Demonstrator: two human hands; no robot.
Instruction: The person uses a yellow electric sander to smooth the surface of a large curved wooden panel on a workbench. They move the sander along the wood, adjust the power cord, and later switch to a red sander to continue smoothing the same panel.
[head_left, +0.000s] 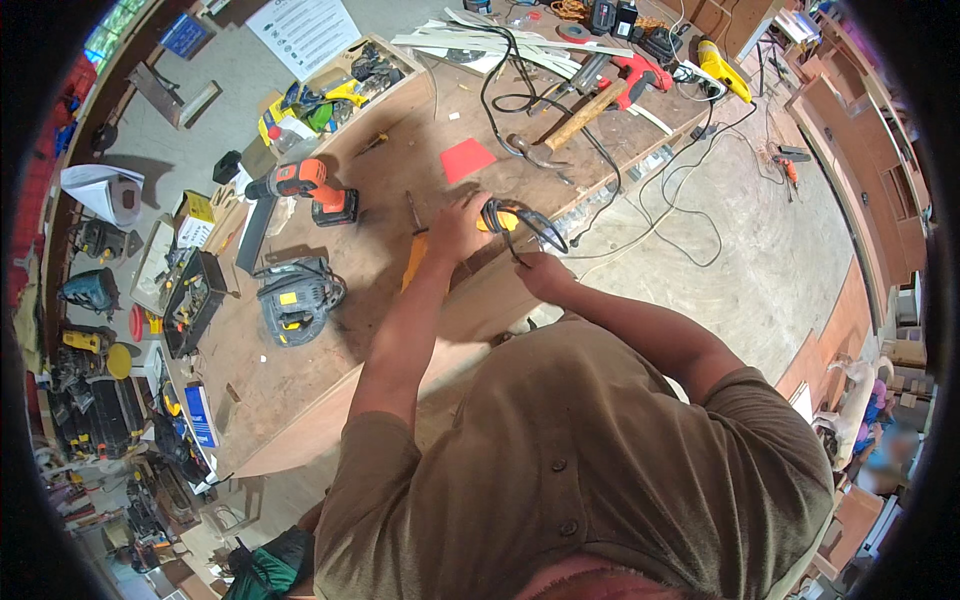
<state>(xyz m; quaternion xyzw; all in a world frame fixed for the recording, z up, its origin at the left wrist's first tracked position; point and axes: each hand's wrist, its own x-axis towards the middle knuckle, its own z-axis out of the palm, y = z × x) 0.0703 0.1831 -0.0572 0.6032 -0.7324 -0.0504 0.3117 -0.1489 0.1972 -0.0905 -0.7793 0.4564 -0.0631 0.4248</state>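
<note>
My left hand (459, 231) is closed around a yellow corded tool (501, 220), its body partly hidden by the fingers. Loops of black power cord (541, 223) wrap the tool and hang off its right side. Below, near the bench's front edge, my right hand (546, 276) pinches a length of that cord. Left of my left wrist lies an orange-yellow item (415, 261), half covered by the forearm. A thin metal shaft (412, 208) lies just above it; whether the two are joined cannot be told. A red trapezoid piece (468, 160) rests beyond my hands.
On the wooden bench (285, 405) are a jigsaw (298, 301), an orange cordless drill (309, 187) and a claw hammer (581, 120). A wooden box (405, 75) of tools stands behind. Cords (694, 210) trail over the floor at right. Another person (892, 450), blurred, is far right.
</note>
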